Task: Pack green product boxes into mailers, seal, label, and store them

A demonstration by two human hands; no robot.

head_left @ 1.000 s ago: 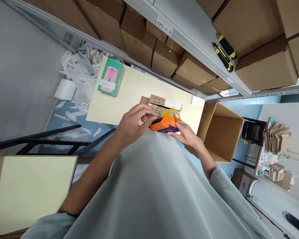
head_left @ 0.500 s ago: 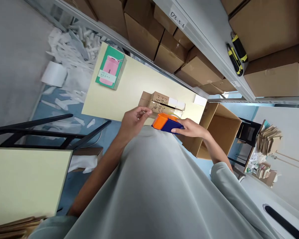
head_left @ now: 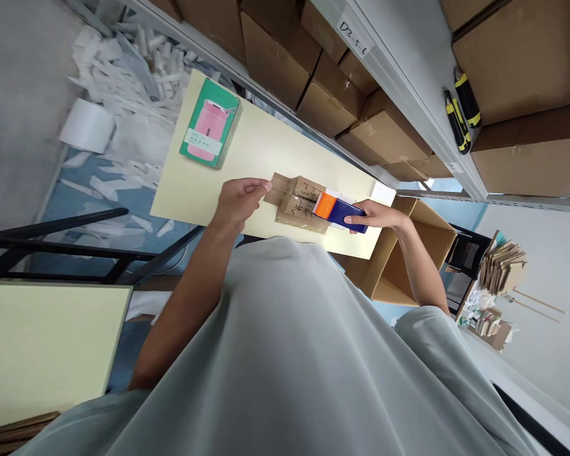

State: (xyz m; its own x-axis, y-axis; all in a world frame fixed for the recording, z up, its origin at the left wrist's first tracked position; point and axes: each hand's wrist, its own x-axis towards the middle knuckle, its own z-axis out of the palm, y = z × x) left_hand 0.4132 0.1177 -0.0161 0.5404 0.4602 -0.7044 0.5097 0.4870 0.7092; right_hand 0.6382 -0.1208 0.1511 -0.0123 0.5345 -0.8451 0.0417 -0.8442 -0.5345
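My right hand (head_left: 368, 215) is wrapped around an orange and dark blue tape dispenser (head_left: 332, 209). Its toothed orange end rests on or just above a small cardboard box (head_left: 294, 206) with black handwriting and a taped surface. To the left, my left hand (head_left: 240, 199) is closed in a pinch beside the box's projecting flap (head_left: 278, 182). What lies between those fingertips is too small to make out. Both the box and its flap are on the pale yellow table (head_left: 251, 152).
A green box with a pink picture (head_left: 209, 125) lies at the table's left end. Shelves of cartons (head_left: 270, 57) run along the far side, with two yellow-black cutters (head_left: 460, 111) above right. A large open carton (head_left: 408, 259) stands at right; white scraps (head_left: 123, 95) litter the floor.
The tape dispenser has moved up and right with my right hand, away from my body and over the box. My left hand has shifted left and slightly up, fingers still pinched.
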